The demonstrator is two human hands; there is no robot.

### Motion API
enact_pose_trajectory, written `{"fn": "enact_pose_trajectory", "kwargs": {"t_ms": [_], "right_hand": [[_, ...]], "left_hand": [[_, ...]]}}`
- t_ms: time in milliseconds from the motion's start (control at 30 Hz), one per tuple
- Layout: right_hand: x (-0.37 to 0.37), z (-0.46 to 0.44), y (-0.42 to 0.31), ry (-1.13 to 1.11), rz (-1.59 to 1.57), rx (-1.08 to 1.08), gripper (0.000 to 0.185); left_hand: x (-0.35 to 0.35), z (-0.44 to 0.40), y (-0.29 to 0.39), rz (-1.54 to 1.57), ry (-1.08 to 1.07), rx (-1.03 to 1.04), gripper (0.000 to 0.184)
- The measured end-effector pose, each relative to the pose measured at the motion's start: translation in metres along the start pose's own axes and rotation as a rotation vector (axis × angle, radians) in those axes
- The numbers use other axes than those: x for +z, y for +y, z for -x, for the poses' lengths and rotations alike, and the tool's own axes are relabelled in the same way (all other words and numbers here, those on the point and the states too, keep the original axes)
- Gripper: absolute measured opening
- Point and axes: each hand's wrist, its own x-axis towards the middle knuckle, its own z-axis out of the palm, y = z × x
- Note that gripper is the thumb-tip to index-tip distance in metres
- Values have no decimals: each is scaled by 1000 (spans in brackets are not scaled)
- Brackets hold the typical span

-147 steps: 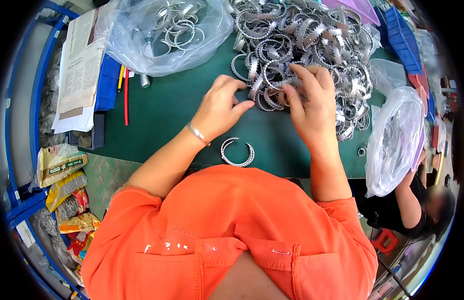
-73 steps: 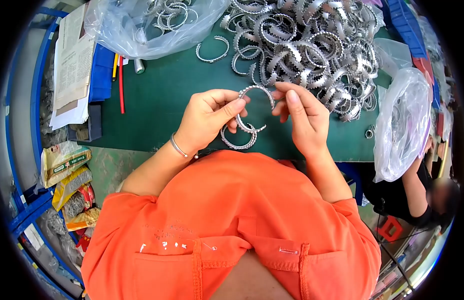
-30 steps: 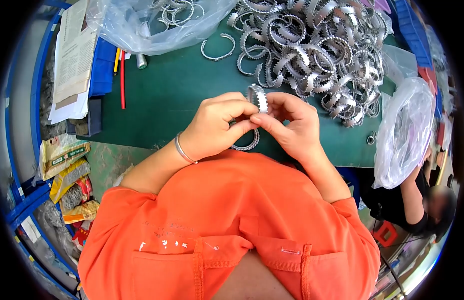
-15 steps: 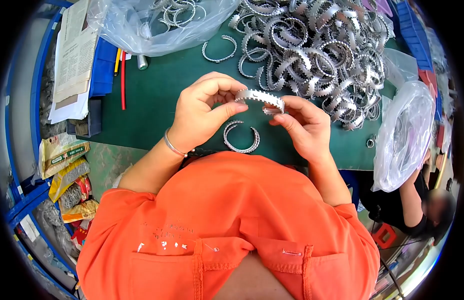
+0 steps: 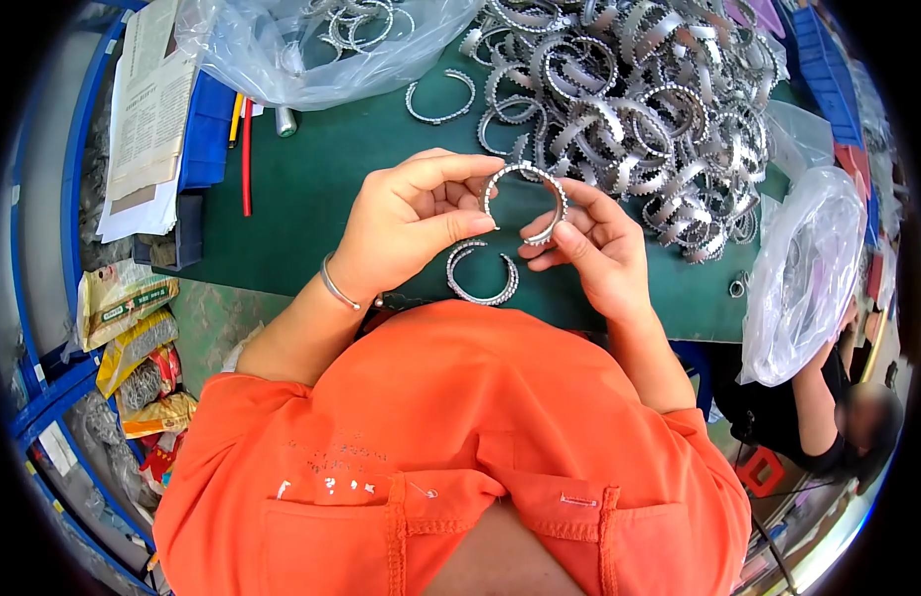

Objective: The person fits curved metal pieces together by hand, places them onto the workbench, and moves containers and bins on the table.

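Between my two hands is a silvery open metal ring with notched edges (image 5: 525, 169), lifted above the green table. My left hand (image 5: 413, 207) pinches its left end between thumb and fingers. On the other side, my right hand (image 5: 604, 238) grips its right end the same way. The gap in the ring faces my body. Below it, near the table's front edge, lies a second notched ring (image 5: 483, 296), also open at one side. Another open ring (image 5: 440, 119) rests on the table beyond my left hand.
A large heap of notched rings (image 5: 629, 109) covers the back right. Clear plastic bags (image 5: 321, 74) with rings stand back left, and another bag (image 5: 803, 283) hangs at the right edge. A red stick (image 5: 247, 164) and blue bin (image 5: 204, 139) sit left. A co-worker (image 5: 793, 407) is at right.
The held ring has been tipped so that its round opening now faces me, where before its outer band showed edge-on. Both hands still grip it.
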Motion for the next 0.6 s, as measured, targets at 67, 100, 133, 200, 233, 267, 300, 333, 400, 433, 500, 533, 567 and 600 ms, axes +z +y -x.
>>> {"fn": "enact_pose_trajectory", "kwargs": {"t_ms": [67, 100, 133, 200, 233, 267, 300, 333, 400, 433, 500, 533, 567, 600], "right_hand": [[-1, 0, 0, -12, -9, 7, 35], [-1, 0, 0, -22, -16, 13, 36], [-2, 0, 0, -23, -16, 14, 36], [-2, 0, 1, -37, -42, 12, 36], [-2, 0, 1, -37, -42, 12, 36], [-1, 1, 1, -22, -35, -10, 36], [0, 2, 1, -6, -27, -32, 37], [0, 2, 1, -5, -27, -31, 37], [-1, 3, 2, 17, 64, -126, 35], [0, 3, 2, 18, 64, -126, 35], [4, 3, 2, 103, 117, -230, 31], [4, 3, 2, 104, 117, -229, 31], [5, 3, 0, 149, 349, -370, 30], [7, 3, -3, 192, 583, -510, 29]], "left_hand": [[-2, 0, -1, 45, -21, -28, 39], [-2, -1, -1, 45, -20, -29, 39], [-3, -1, -2, 52, -18, -25, 39], [-3, -1, -2, 57, -17, -21, 38], [-3, -1, -1, 63, 3, -53, 37], [-3, -1, 0, 69, 22, -86, 36], [-3, -1, 1, 69, 21, -86, 36], [-3, -1, 1, 111, 31, -132, 35], [-4, 0, 1, 152, 40, -177, 35], [-4, 0, -1, 164, 26, -194, 34], [-5, 1, -1, 177, 10, -211, 33], [-5, 2, -1, 201, 4, -257, 33], [-4, 2, -1, 224, -3, -302, 33], [-4, 2, -2, 224, -5, -303, 33]]}}
